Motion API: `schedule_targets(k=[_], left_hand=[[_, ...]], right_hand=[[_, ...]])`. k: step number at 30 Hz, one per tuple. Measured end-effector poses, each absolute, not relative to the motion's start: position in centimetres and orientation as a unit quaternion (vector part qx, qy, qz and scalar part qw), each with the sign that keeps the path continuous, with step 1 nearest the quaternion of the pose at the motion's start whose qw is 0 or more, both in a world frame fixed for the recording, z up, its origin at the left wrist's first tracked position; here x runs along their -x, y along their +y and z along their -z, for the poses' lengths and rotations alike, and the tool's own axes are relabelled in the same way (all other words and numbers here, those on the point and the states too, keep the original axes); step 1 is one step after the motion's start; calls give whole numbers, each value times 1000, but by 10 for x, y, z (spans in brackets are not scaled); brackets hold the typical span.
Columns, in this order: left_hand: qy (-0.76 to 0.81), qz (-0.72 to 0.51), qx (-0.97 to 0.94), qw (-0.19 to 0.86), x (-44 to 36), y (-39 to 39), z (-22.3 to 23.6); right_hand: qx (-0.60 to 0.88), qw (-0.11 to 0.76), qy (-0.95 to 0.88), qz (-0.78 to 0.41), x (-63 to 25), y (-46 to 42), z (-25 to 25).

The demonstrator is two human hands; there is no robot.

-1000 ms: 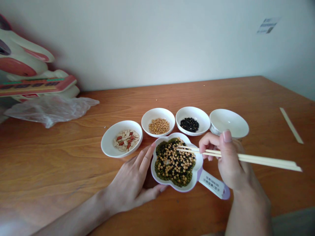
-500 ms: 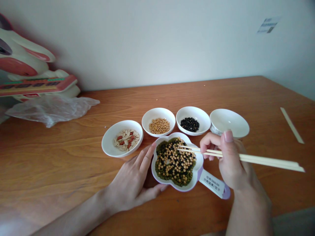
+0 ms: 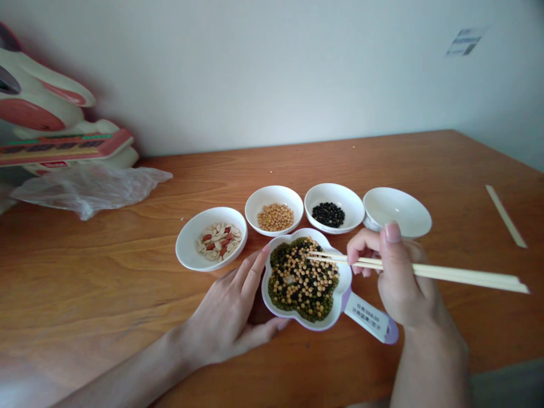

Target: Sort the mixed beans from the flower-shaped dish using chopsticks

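Observation:
A flower-shaped white dish (image 3: 340,309) full of mixed yellow, green and black beans (image 3: 302,279) sits on the wooden table. My left hand (image 3: 229,317) rests against its left rim, fingers spread along the side. My right hand (image 3: 393,275) grips a pair of wooden chopsticks (image 3: 446,274), whose tips hover over the upper right part of the beans. Behind the dish stand small white bowls: one with peanuts (image 3: 218,241), one with yellow beans (image 3: 275,216), one with black beans (image 3: 327,214), and an empty bowl (image 3: 397,211).
A labelled purple handle (image 3: 372,323) sticks out from the dish's lower right. A crumpled plastic bag (image 3: 91,187) and a white-and-red toy (image 3: 46,124) lie at the far left. A paper chopstick sleeve (image 3: 505,215) lies at the right. The wall runs behind the table.
Almost nothing differs; the view has shifted very slightly and the chopstick tips stay over the same part of the beans.

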State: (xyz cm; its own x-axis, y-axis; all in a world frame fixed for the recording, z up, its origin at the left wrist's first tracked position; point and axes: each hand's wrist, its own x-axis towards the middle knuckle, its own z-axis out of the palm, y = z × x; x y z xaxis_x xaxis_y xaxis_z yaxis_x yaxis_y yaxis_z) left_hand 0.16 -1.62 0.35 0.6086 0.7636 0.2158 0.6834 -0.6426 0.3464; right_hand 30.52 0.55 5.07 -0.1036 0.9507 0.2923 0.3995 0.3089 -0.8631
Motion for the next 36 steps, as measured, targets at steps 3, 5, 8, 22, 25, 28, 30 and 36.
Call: schedule_targets(k=[3,5,8,22,25,28,30,36], left_hand=[[410,-172,-888,115,-2,-16,-4],[410,-170,-888,117,-2,-16,-4],[410,-169,-888,120,-3,-16,-5],[403,-175,-889,128,-1,-17,-4],[403,-179,-888,129,-1,-17,-4],[399,-188,-888,129,-1,-17,-5],[397,-191,-889,128,-1,-17,-5],[396,-195,-887,133,-1,-16,-4]], right_hand=[[503,449,-670,-309,-305,5,-50],[508,454,-662,-312,-306,4,-49],[507,463,-655,-316,-306,3,-49],[522,591,-566,-239,-272,-2,-65],[516,616,-550,-226,-262,1,-62],[521,598,-565,-230,-255,5,-58],[524,580,-575,-242,-254,8,-56],[521,584,-570,-251,-256,10,-53]])
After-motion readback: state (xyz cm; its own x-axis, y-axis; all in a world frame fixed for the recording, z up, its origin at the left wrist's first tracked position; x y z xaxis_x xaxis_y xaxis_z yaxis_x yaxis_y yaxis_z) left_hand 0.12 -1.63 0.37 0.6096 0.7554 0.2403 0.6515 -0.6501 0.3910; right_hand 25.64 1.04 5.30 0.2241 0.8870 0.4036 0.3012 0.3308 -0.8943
